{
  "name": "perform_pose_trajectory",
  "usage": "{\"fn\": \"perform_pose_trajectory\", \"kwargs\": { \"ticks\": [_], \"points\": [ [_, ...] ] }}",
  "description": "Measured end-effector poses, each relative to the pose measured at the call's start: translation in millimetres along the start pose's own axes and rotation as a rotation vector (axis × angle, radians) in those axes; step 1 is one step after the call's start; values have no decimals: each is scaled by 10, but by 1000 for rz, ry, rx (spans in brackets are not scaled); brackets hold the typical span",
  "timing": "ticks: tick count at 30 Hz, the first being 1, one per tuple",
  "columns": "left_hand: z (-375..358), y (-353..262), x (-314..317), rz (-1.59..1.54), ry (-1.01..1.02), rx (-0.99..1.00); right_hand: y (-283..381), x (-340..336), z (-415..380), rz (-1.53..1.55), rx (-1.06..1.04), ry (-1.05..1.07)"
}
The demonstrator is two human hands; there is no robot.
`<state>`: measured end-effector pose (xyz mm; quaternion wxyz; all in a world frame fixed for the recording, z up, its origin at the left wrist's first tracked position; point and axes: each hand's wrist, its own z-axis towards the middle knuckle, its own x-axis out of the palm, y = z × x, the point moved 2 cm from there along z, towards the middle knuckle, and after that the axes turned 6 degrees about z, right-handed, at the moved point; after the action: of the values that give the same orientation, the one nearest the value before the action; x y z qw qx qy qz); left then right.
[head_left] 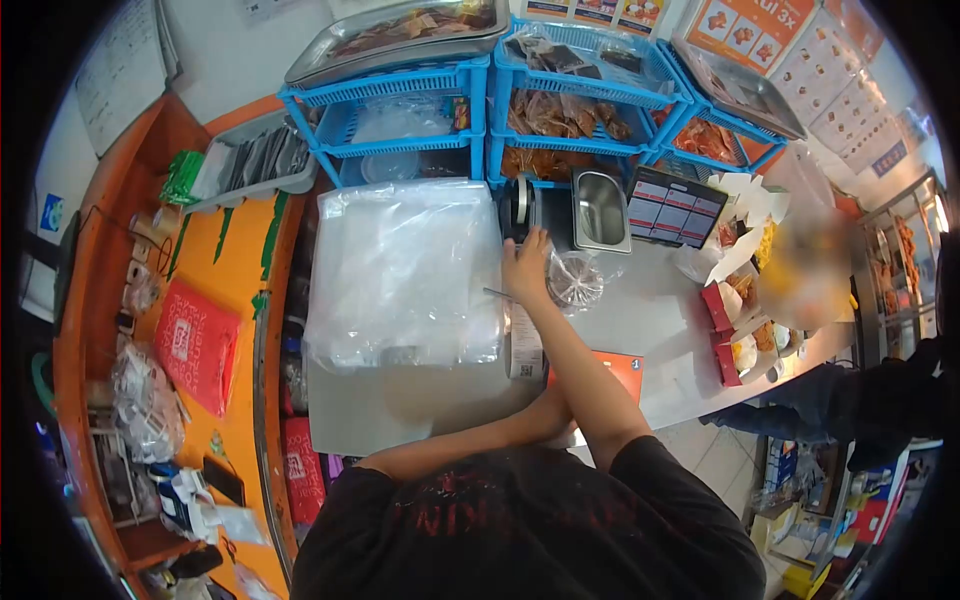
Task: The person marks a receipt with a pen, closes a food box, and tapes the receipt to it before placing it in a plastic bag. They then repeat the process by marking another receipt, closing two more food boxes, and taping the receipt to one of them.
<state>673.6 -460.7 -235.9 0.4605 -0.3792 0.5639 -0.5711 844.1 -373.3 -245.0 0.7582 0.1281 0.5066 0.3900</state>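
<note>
My right hand (526,268) reaches forward with fingers stretched out and apart, fingertips right at the front of a black device with a white roll (520,208). A thin, dark, pen-like stick (496,294) pokes out beside the wrist, over the edge of the clear plastic bags (405,280). Below the wrist lies a long printed receipt (526,345). My left hand (558,414) crosses under the right forearm, its fingers hidden, close to an orange-red card (618,375). Right of my right hand sits a clear bag with dark contents (576,281).
Blue tiered racks (400,145) with packed food line the back. A steel container (601,212) and a tablet (677,207) stand before them. Filled food boxes (735,330) sit at the right, near a person in dark clothing (885,400). An orange shelf (225,275) stands left.
</note>
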Motion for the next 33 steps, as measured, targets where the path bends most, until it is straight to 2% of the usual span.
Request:
{"fn": "perform_pose_trajectory", "kwargs": {
  "ticks": [2, 3, 5, 6, 8, 10, 12, 13, 14, 15, 16, 17, 19, 20, 21, 22, 23, 24, 25, 26, 27, 28, 29, 30, 32, 33],
  "points": [
    [15, -60, -79, -341, 15, 62, -51, -45, 189, 331, 566, 223],
    [10, -20, -89, -349, 24, 67, -101, -22, 247, 320, 568, 216],
    [-6, 66, -92, -400, 44, 179, -268, 74, 251, 681, 831, 255],
    [-24, 42, -115, -412, 48, 178, -258, 41, 197, 670, 838, 252],
    [-59, -14, -208, 168, 22, 312, -194, -16, 49, 1137, 791, 74],
    [-96, -19, -243, 111, 24, 287, -298, 57, -154, 1091, 820, 93],
    [-170, 28, -209, 49, 33, 250, -207, 28, -328, 887, 790, 33],
    [-175, 106, -189, -4, 55, 230, -107, -61, -337, 663, 798, 99],
    [-165, 170, -176, -57, 76, 213, -114, -29, -351, 659, 805, 91],
    [-154, 259, -148, -63, 86, 213, -164, 22, -343, 511, 722, 72],
    [-147, 324, -127, -34, 58, 255, -186, 50, -327, 363, 638, 56],
    [-159, 388, -93, -6, 31, 296, -220, 92, -325, 358, 649, 51],
    [-166, 414, -70, -43, 33, 269, -111, 24, -288, -37, 238, -217],
    [-152, 426, -67, -72, 32, 248, -109, 1, -277, 41, 364, -88],
    [-135, 339, -93, 124, 37, 300, -27, -85, -265, 123, 493, 33],
    [-90, 259, -129, 316, 50, 357, -14, -86, -336, 40, 432, 180],
    [-30, 337, -95, 562, 157, 415, 208, -262, -377, 43, 419, 355],
    [-14, 453, -10, 797, 271, 478, 506, -565, -542, 27, 146, 376],
    [32, 487, 35, 782, 142, 501, 562, -735, -760, 373, 138, 368],
    [41, 523, 82, 768, 8, 514, 719, -1127, -930, 466, 164, 309],
    [-25, 412, 87, 560, -68, 508, 774, -1528, -1083, 561, 189, 248],
    [-24, 215, 30, 357, -155, 497, 473, -1713, -1287, 494, 91, -69],
    [54, 96, -37, 591, -79, 589, 223, -2009, -1454, 463, 239, -254],
    [66, 81, -123, 641, 73, 632, 28, -2291, -1581, 560, 553, -267],
    [51, 59, -111, 625, 134, 490, -258, -2376, -1945, 530, 645, -278],
    [47, 9, -112, 625, 143, 485, -255, -2349, -2090, 621, 759, -249]
  ]
}}
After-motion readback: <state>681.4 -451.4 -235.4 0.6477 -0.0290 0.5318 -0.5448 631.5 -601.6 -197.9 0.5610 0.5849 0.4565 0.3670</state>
